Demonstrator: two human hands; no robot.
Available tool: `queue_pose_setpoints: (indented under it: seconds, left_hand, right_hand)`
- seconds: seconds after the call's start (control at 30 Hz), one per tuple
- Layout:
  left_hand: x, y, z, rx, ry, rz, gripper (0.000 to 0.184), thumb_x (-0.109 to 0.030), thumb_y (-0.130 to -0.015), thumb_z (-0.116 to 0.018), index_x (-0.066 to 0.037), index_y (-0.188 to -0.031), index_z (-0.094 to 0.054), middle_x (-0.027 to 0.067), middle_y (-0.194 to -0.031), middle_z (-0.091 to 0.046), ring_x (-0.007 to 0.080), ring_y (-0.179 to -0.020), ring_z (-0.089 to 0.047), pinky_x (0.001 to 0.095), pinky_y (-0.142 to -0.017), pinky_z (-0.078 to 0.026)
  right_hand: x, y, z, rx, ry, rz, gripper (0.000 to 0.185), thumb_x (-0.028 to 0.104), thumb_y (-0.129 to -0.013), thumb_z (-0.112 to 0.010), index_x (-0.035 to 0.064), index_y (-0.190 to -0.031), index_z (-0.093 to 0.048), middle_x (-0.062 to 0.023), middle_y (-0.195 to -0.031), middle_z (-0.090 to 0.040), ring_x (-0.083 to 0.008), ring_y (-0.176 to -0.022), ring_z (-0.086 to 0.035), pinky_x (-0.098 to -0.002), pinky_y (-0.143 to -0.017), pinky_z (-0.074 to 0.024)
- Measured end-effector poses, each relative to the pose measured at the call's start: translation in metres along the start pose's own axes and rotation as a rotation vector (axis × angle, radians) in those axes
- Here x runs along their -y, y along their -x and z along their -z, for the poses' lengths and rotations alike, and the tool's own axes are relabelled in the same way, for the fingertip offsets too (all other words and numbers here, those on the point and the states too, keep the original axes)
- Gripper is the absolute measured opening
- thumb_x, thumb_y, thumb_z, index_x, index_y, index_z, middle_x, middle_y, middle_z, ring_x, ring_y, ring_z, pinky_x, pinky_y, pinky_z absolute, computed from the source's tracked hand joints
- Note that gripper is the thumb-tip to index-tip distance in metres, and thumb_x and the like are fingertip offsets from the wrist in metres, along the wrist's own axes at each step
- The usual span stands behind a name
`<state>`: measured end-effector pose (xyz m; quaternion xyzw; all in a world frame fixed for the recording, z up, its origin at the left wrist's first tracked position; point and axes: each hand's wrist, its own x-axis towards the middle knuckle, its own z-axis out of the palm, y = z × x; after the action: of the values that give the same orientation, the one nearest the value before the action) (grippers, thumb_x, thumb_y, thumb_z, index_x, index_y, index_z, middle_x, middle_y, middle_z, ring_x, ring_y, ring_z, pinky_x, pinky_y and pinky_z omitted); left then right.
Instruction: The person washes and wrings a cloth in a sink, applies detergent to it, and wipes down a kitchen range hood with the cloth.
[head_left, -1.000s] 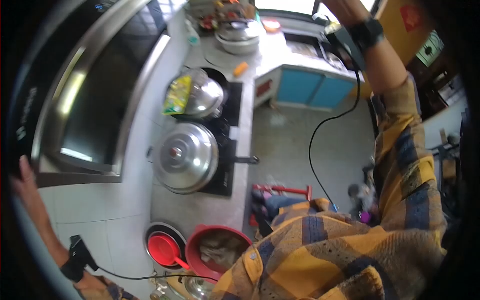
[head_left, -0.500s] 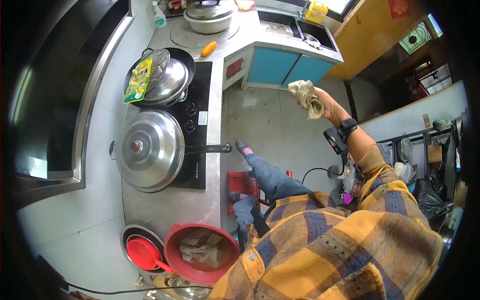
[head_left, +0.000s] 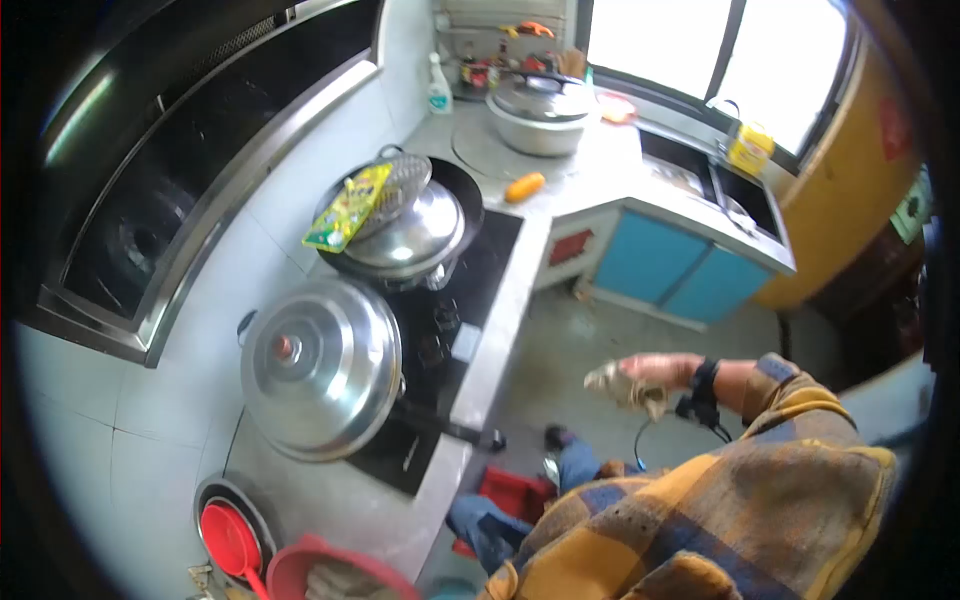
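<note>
My right hand (head_left: pixel 662 370) is closed around a crumpled, dirty cloth (head_left: pixel 630 388) and hangs over the floor, right of the counter. My left hand is out of the frame. On the black stove (head_left: pixel 490 260) stands a pan under a large domed steel lid (head_left: pixel 322 370), its black handle (head_left: pixel 450 428) sticking out past the counter edge. Behind it, a wok (head_left: pixel 468 190) carries a steel lid (head_left: pixel 415 235), a perforated steel disc (head_left: pixel 402 185) and a green-yellow packet (head_left: pixel 348 208).
A range hood (head_left: pixel 200 170) juts out at the upper left. A red basin (head_left: pixel 335 560) with cloth and a red dipper (head_left: pixel 228 538) sit at the lower left. Beyond are a lidded pot (head_left: pixel 540 125), an orange object (head_left: pixel 524 187), a sink (head_left: pixel 680 165) and blue cabinets (head_left: pixel 650 255). A red stool (head_left: pixel 515 492) stands beside my legs.
My right hand, raised near the sink and then stretched out over the floor, is now lower in view with the cloth. My left hand, near the hood at first, has left the view.
</note>
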<state>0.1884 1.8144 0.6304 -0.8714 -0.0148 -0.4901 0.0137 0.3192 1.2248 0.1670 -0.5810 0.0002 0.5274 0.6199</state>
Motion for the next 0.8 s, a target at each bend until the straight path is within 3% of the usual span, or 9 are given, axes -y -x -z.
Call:
queue_pose_setpoints:
  seconds: [0.1, 0.17, 0.3, 0.43, 0.47, 0.63, 0.73, 0.77, 0.8]
  left_hand:
    - [-0.03, 0.095, -0.068, 0.094, -0.154, 0.111, 0.074, -0.036, -0.085, -0.053, 0.002, -0.137, -0.015, 0.0235, -0.145, -0.006, 0.0343, -0.134, -0.015, 0.0431, -0.11, -0.013]
    - [-0.032, 0.173, -0.131, 0.189, -0.283, 0.251, 0.072, -0.032, -0.083, -0.056, 0.0, -0.136, -0.02, 0.0217, -0.146, -0.009, 0.0337, -0.135, -0.015, 0.043, -0.11, -0.013]
    - [-0.102, 0.188, -0.212, 0.529, -0.188, 0.209, 0.068, -0.025, -0.079, -0.06, -0.003, -0.135, -0.03, 0.0201, -0.146, -0.015, 0.0341, -0.135, -0.015, 0.0427, -0.109, -0.014]
    - [-0.194, 0.14, -0.279, 0.871, 0.107, 0.15, 0.057, -0.027, -0.08, -0.06, -0.005, -0.129, -0.04, 0.0195, -0.142, -0.023, 0.0355, -0.132, -0.022, 0.0423, -0.107, -0.022]
    - [-0.212, 0.132, -0.295, 0.924, 0.195, 0.133, 0.054, -0.028, -0.081, -0.06, -0.006, -0.127, -0.043, 0.0189, -0.14, -0.027, 0.0354, -0.13, -0.025, 0.0418, -0.106, -0.025]
    - [-0.257, 0.126, -0.352, 1.239, 0.478, -0.06, 0.049, -0.037, -0.088, -0.052, -0.008, -0.126, -0.044, 0.0168, -0.127, -0.047, 0.0311, -0.119, -0.044, 0.0374, -0.1, -0.034]
    - [-0.258, 0.131, -0.358, 1.38, 0.55, 0.085, 0.048, -0.039, -0.09, -0.05, -0.009, -0.127, -0.043, 0.0163, -0.121, -0.052, 0.0299, -0.111, -0.051, 0.0372, -0.093, -0.041]
    - [-0.253, 0.136, -0.361, 1.384, 0.577, 0.114, 0.048, -0.038, -0.09, -0.051, -0.009, -0.127, -0.043, 0.0159, -0.12, -0.053, 0.0297, -0.111, -0.051, 0.037, -0.092, -0.041]
    - [-0.251, 0.138, -0.36, 1.389, 0.576, 0.153, 0.048, -0.035, -0.089, -0.053, -0.008, -0.127, -0.043, 0.0147, -0.119, -0.054, 0.028, -0.111, -0.052, 0.0359, -0.092, -0.042]
  right_hand:
    - [-0.044, -0.096, 0.059, 0.367, -0.222, -0.028, 0.054, 0.039, -0.084, -0.06, 0.006, -0.125, -0.047, -0.0032, -0.111, -0.056, -0.0134, -0.095, -0.056, -0.0294, -0.079, -0.0496]
    - [-0.076, -0.141, 0.099, 0.421, -0.225, -0.097, 0.051, 0.034, -0.085, -0.059, 0.0062, -0.125, -0.047, -0.0029, -0.11, -0.057, -0.0128, -0.094, -0.057, -0.0289, -0.079, -0.0496]
    - [-0.152, -0.151, 0.163, 0.262, -0.22, -0.176, 0.045, 0.026, -0.086, -0.059, 0.0066, -0.125, -0.047, -0.0024, -0.11, -0.058, -0.0118, -0.094, -0.057, -0.0278, -0.08, -0.0495]
    - [-0.129, -0.094, 0.185, 0.072, -0.329, -0.074, 0.04, 0.015, -0.088, -0.056, 0.0045, -0.126, -0.047, -0.0015, -0.114, -0.055, -0.0117, -0.1, -0.053, -0.0284, -0.088, -0.0441]
    - [-0.126, -0.081, 0.193, -0.002, -0.33, -0.01, 0.036, 0.014, -0.086, -0.057, 0.0033, -0.12, -0.051, -0.0012, -0.108, -0.058, -0.0113, -0.093, -0.057, -0.0271, -0.081, -0.0474]
    - [-0.101, -0.029, 0.233, -0.262, -0.44, 0.084, 0.025, 0.01, -0.08, -0.063, 0.0042, -0.104, -0.062, -0.0016, -0.097, -0.062, -0.0117, -0.085, -0.059, -0.028, -0.073, -0.0496]
    - [-0.077, -0.025, 0.253, -0.36, -0.289, 0.342, 0.019, 0.004, -0.077, -0.058, 0.0005, -0.095, -0.063, -0.0052, -0.086, -0.065, -0.0153, -0.075, -0.063, -0.0298, -0.07, -0.0513]
    - [-0.046, -0.017, 0.247, -0.385, -0.503, 0.301, 0.019, 0.002, -0.077, -0.055, 0.0, -0.094, -0.063, -0.0054, -0.085, -0.065, -0.0155, -0.074, -0.063, -0.0293, -0.07, -0.0513]
    - [-0.033, -0.023, 0.254, -0.412, -0.461, 0.337, 0.019, 0.002, -0.076, -0.054, 0.0003, -0.093, -0.063, -0.0051, -0.085, -0.065, -0.0149, -0.073, -0.063, -0.0282, -0.069, -0.0512]
